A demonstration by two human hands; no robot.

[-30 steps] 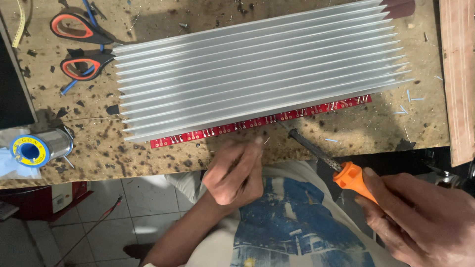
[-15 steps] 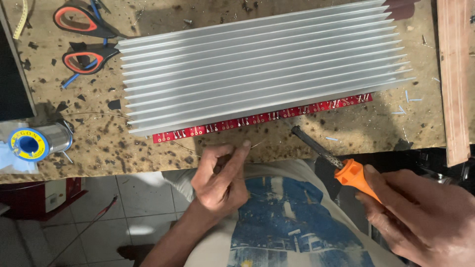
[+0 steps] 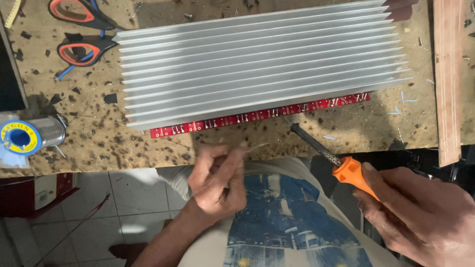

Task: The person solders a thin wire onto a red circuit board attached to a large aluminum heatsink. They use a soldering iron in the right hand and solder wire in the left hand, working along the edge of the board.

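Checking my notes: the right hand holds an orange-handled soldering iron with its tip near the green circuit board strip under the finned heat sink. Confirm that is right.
One detail is off: the circuit board strip is red, not green, as the head view shows. The rest stands: the right hand holds the orange-handled soldering iron, tip near that strip under the finned heat sink.

A round blue and yellow label [image 3: 20,138] sits on the end of a shiny spool [image 3: 42,133] at the left table edge. A dark flat screen-like thing [image 3: 10,69] lies just above it.
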